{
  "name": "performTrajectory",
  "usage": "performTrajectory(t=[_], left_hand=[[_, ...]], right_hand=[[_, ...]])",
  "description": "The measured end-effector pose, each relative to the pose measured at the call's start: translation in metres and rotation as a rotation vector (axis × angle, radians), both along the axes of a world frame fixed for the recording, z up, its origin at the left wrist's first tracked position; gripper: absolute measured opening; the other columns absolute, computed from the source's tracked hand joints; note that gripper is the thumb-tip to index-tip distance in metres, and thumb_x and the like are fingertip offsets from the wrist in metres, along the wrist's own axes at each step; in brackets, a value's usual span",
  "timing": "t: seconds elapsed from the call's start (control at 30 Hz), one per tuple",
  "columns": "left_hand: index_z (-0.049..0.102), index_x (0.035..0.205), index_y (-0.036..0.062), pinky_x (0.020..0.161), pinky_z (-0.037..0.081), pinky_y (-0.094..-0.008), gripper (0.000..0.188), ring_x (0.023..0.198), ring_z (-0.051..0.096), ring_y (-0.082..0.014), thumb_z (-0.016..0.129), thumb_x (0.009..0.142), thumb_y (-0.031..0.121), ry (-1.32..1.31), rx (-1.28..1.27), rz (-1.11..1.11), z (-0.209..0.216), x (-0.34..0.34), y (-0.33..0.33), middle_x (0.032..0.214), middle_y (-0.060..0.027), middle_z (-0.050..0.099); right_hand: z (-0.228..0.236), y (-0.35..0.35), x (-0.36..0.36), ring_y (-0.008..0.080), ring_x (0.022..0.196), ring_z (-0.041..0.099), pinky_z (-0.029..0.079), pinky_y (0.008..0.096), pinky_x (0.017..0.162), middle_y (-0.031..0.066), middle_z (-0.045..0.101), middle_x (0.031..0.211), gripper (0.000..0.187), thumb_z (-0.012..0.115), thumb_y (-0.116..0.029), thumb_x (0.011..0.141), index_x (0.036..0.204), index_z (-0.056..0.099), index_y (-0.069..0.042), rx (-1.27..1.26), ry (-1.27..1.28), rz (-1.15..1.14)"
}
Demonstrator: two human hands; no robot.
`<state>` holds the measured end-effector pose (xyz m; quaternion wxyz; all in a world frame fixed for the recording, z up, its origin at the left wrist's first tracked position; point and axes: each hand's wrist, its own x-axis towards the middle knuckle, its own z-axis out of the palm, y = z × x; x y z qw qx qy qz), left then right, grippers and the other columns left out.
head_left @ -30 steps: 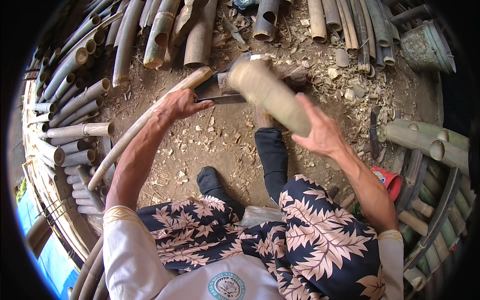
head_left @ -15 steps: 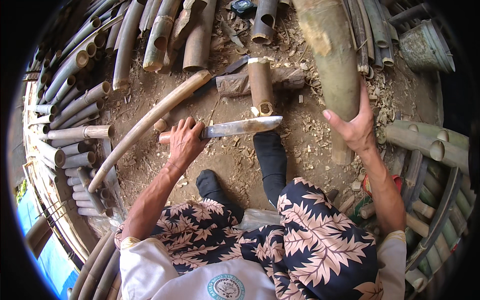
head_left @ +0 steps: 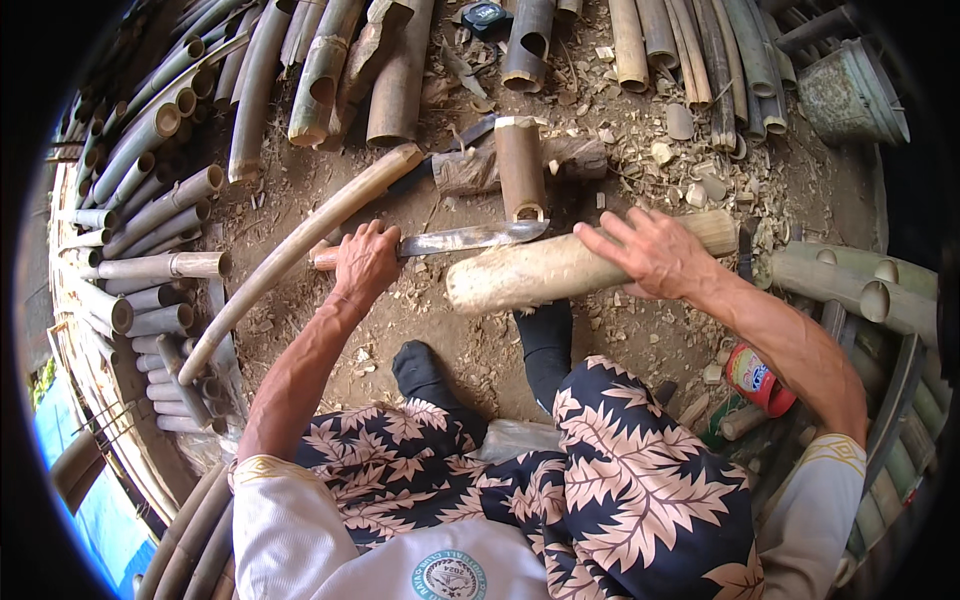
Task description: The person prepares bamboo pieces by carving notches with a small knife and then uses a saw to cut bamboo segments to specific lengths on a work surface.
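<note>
A brown earth floor strewn with pale wood chips spreads beneath everything. Long, round, grey-brown bamboo tubes lie stacked along its left side, with more at the far edge. A long, curved, pale wooden pole slants across the left half, its lower end near the stack. Far right, a dirty, round, grey-green bucket leans over. A thick, pale, cylindrical wooden club lies crosswise in front of the person's right leg; the right hand is closed over it, nearer its narrower end. Just beyond is a long steel machete with a brown wooden handle, its handle wrapped in the left hand. Its tip sits by the open near end of a short, brown bamboo tube, which lies across a rough, dark brown log; whether blade and tube touch, I cannot tell. Beside the right forearm stands a small, red, round container
</note>
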<state>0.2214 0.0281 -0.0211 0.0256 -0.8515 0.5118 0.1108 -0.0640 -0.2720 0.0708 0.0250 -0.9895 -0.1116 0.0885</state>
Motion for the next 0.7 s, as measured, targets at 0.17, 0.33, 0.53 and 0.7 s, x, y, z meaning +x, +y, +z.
performTrajectory(t=[0.17, 0.33, 0.53, 0.7], left_hand=[[0.063, 0.092, 0.008, 0.079, 0.046, -0.0466, 0.027, 0.101, 0.06, -0.031, 0.074, 0.077, 0.028, 0.006, -0.024, -0.005, 0.002, -0.006, -0.003, 0.1, -0.0122, 0.061], [0.062, 0.098, 0.0031, 0.059, 0.052, -0.0407, 0.051, 0.065, 0.065, -0.025, 0.069, 0.086, 0.052, 0.43, -0.099, 0.066, 0.027, 0.018, 0.008, 0.072, -0.01, 0.063], [0.054, 0.096, -0.003, 0.05, 0.051, -0.0363, 0.062, 0.055, 0.063, -0.0221, 0.052, 0.095, 0.059, 0.647, -0.615, 0.941, 0.064, 0.017, 0.01, 0.066, -0.0123, 0.06], [0.043, 0.12, -0.0027, 0.086, 0.046, -0.0507, 0.051, 0.1, 0.059, -0.0458, 0.063, 0.091, 0.035, 0.203, -0.485, 0.711, 0.042, 0.027, 0.037, 0.108, -0.0308, 0.059]], right_hand=[[-0.016, -0.013, -0.005, 0.0234, 0.087, 0.06, 0.054, 0.0348, 0.067, 0.0066, 0.056, 0.108, 0.087, 0.087, -0.02, 0.06, 0.137, 0.047, -0.017, 0.05, -0.166, 0.094], [0.012, 0.011, -0.032, 0.0324, 0.093, 0.061, 0.056, 0.0417, 0.081, 0.0148, 0.056, 0.118, 0.101, 0.089, -0.025, 0.056, 0.144, 0.04, -0.013, 0.174, 0.054, -0.299], [-0.025, 0.063, -0.182, 0.0402, 0.111, 0.06, 0.053, 0.0451, 0.089, 0.0214, 0.055, 0.129, 0.098, 0.084, -0.024, 0.06, 0.145, 0.038, -0.009, 0.415, 0.057, -0.864], [-0.025, 0.109, -0.256, 0.0407, 0.105, 0.058, 0.05, 0.0467, 0.087, 0.0184, 0.057, 0.118, 0.084, 0.076, -0.037, 0.075, 0.143, 0.038, -0.006, 0.342, 0.254, -0.905]])
